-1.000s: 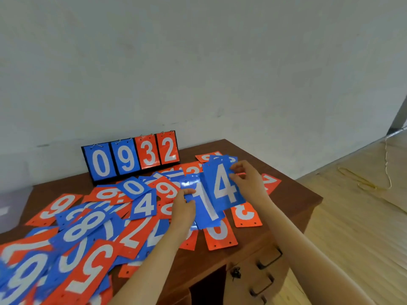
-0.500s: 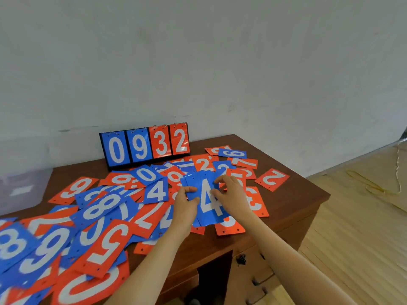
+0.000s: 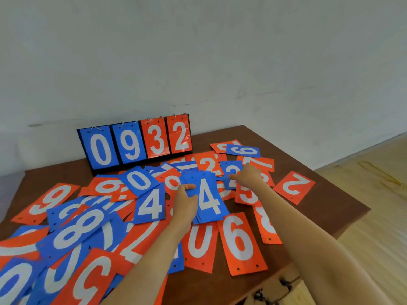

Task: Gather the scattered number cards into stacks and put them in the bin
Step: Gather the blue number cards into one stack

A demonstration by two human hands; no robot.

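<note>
Our left hand (image 3: 185, 202) clamps the blue card stack (image 3: 208, 200), a 4 on top, over the littered table (image 3: 326, 213), bare only along its right edge. Our right hand (image 3: 248, 176), on the stack a moment ago, now stretches onto a blue 2 card (image 3: 229, 169); its grip we cannot tell.

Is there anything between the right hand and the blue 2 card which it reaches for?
Nothing visible. The right hand touches the blue 2 card, which lies on top of the orange cards there. The left hand holds the blue stack beside it.
</note>
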